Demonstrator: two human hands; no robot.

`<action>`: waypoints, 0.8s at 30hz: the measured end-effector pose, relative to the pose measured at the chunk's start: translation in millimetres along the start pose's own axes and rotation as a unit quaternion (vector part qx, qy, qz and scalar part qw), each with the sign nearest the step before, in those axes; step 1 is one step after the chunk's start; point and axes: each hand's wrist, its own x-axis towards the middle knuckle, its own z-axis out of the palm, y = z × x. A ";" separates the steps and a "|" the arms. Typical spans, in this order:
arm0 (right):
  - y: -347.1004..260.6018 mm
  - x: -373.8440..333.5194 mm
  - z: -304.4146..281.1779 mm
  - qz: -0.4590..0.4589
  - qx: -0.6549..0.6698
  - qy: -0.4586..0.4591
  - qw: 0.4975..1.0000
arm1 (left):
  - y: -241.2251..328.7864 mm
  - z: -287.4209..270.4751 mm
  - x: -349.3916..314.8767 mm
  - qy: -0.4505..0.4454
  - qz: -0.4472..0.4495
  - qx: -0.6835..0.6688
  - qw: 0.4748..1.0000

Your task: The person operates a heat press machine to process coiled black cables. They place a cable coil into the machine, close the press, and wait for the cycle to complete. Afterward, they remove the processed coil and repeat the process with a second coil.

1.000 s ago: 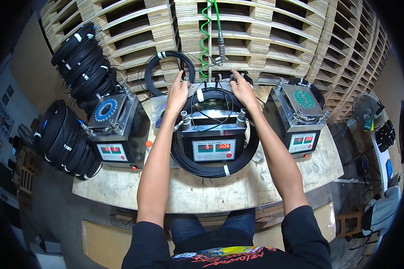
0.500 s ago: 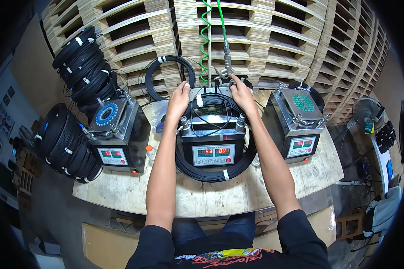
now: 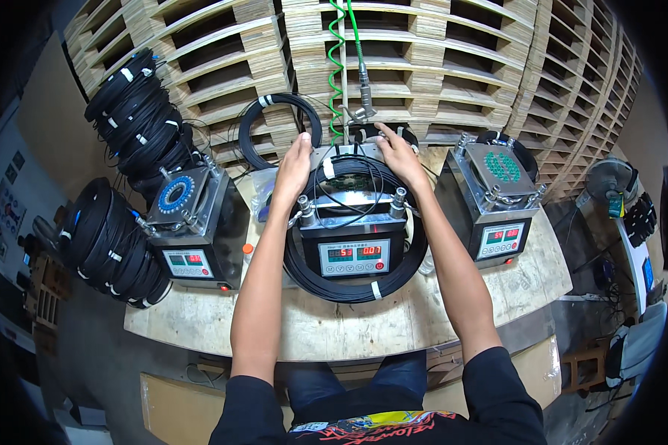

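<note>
A black cable coil (image 3: 352,291) with white ties lies around the middle metal machine (image 3: 416,245), its upper part over the machine's top plate. Loose cable ends loop across that plate. At the machine's far left corner is my left hand (image 3: 295,169), fingers closed round something it hides. My right hand (image 3: 399,157) is at the far right corner, its fingers bent over a part I cannot make out. Two metal knobs, a left one (image 3: 305,209) and a right one (image 3: 400,200), stand at the near corners. Lit digits show on the front panel (image 3: 355,256).
Similar machines stand at left (image 3: 193,222) and right (image 3: 490,200). Stacked cable coils (image 3: 137,122) rise at far left; another coil (image 3: 246,133) leans behind. A metal air fitting (image 3: 364,96) hangs from a green hose. Wooden pallets (image 3: 393,52) back the table (image 3: 334,326). An orange-capped bottle (image 3: 248,251) is near my left forearm.
My right forefinger has come down from the air fitting, which now hangs a little further left and higher, apart from the hand. My left hand stays at its corner.
</note>
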 end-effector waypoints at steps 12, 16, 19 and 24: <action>-8.9 -7.5 -9.5 0.021 -0.011 -0.054 0.998 | -2.3 -1.3 -0.7 -0.053 0.089 -0.007 0.995; -6.0 -11.5 -11.0 0.020 0.021 -0.045 0.999 | 4.2 -1.2 -4.4 -0.056 0.077 0.001 0.995; -6.3 -12.4 -9.0 -0.012 0.048 -0.054 0.997 | 4.3 -3.6 -5.7 -0.058 0.075 0.039 0.995; -1.8 -9.4 -12.8 -0.082 0.004 -0.072 0.994 | 5.1 -5.2 -3.9 -0.056 0.072 0.085 0.992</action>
